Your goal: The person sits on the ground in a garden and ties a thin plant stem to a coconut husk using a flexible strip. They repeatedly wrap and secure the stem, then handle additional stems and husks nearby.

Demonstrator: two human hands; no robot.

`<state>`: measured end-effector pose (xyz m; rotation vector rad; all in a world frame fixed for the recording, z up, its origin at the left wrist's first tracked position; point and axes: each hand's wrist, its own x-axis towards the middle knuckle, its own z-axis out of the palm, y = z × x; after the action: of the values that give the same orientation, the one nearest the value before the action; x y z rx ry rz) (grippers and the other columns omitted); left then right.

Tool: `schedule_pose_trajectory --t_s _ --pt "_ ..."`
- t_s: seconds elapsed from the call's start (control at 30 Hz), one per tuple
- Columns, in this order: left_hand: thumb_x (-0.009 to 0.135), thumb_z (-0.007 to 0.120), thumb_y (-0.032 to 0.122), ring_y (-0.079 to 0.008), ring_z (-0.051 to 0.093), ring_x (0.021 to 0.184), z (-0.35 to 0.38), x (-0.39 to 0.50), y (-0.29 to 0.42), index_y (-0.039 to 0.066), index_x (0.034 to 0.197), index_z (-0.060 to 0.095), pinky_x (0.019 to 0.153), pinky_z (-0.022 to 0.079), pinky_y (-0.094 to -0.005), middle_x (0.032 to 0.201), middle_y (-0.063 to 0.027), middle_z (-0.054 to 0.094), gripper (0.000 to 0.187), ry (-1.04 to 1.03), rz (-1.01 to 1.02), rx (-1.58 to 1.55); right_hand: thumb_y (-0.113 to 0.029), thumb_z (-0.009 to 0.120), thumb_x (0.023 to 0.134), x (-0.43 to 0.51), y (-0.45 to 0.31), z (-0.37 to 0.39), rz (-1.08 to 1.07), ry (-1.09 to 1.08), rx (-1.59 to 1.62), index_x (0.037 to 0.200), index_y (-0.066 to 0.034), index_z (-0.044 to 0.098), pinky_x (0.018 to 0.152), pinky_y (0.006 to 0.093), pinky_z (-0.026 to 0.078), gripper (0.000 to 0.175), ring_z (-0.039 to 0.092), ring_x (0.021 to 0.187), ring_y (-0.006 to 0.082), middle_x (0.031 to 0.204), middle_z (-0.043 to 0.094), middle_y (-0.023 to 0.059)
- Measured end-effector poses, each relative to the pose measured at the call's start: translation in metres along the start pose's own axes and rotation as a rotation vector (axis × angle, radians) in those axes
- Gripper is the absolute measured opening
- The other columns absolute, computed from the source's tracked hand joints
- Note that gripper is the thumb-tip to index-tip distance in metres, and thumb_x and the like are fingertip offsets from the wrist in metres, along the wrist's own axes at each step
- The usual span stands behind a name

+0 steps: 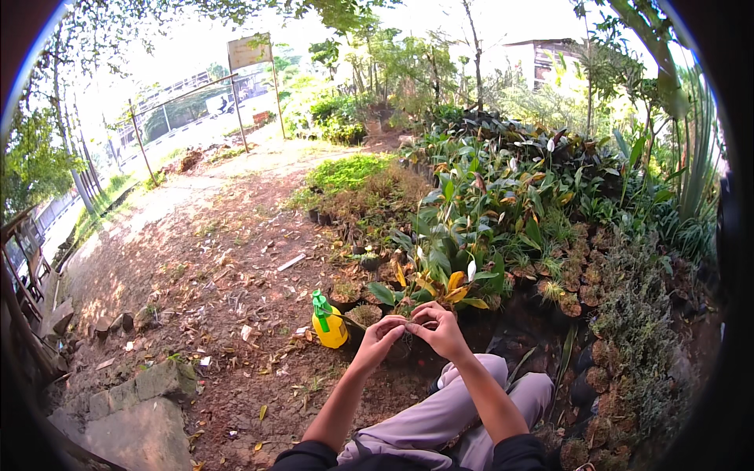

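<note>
My left hand [382, 340] and my right hand [440, 331] meet in front of my knees, fingers bent and fingertips pinched close together. Whatever lies between the fingertips is too small to make out. Just left of my left hand stands a yellow pressure sprayer bottle [331, 331] with a green pump head [320, 303]. Right behind my hands is a peace lily plant with yellowed leaves [455, 287] and a white bloom [471, 270]. A small potted plant with brownish growth [364, 314] sits beyond my left hand.
Dense potted peace lilies [465, 206] spread ahead and to the right. Rows of small pots [596, 377] and greyish shrubs [633, 300] line the right side. Leaf-strewn soil [235, 247] covers the left. A concrete slab [138, 433] lies at lower left.
</note>
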<state>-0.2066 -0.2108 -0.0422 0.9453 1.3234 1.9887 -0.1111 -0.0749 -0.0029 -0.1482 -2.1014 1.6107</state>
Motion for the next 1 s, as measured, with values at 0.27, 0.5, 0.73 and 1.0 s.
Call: schedule_pose_trajectory --t_s 0.27,0.5,0.73,1.0 --pt "0.082 0.061 0.005 -0.0093 0.052 0.09 0.008 0.0 0.004 -0.003 0.087 0.06 0.078 0.044 -0.0214 0.099 -0.0039 0.051 0.01 0.007 0.092 0.08 -0.01 0.069 0.073 -0.013 -0.007 -0.008 -0.08 0.03 -0.093 0.084 -0.0006 0.064 0.07 0.025 0.046 0.015 0.059 0.083 0.0138 0.097 0.056 0.0053" --pt "0.089 0.053 0.016 -0.0087 0.054 0.089 0.056 0.015 -0.009 0.001 0.102 0.056 0.082 0.042 -0.0239 0.094 -0.0016 0.058 0.02 -0.088 -0.277 -0.281 -0.01 0.066 0.072 -0.045 0.001 -0.048 -0.056 0.222 -0.085 0.08 -0.0015 0.063 0.07 0.0248 0.046 0.012 0.058 0.082 0.013 0.098 0.056 0.0054" --pt "0.089 0.051 0.019 -0.0141 0.057 0.09 0.115 0.033 -0.04 0.004 0.105 0.054 0.086 0.043 -0.0329 0.096 -0.0047 0.059 0.022 -0.288 -0.411 -0.391 -0.007 0.063 0.076 -0.11 0.01 -0.098 0.04 0.641 0.038 0.097 -0.0044 0.053 0.064 0.0201 0.043 0.023 0.053 0.075 0.0054 0.095 0.053 0.001" --pt "0.084 0.058 0.006 -0.0062 0.05 0.083 0.177 0.025 -0.054 -0.001 0.084 0.06 0.076 0.04 -0.0219 0.092 -0.0016 0.054 0.007 -0.607 -0.232 -0.232 -0.014 0.065 0.075 -0.159 -0.03 -0.127 0.062 0.616 -0.256 0.089 -0.0035 0.062 0.075 0.0255 0.044 0.017 0.053 0.092 0.0125 0.105 0.052 0.0049"
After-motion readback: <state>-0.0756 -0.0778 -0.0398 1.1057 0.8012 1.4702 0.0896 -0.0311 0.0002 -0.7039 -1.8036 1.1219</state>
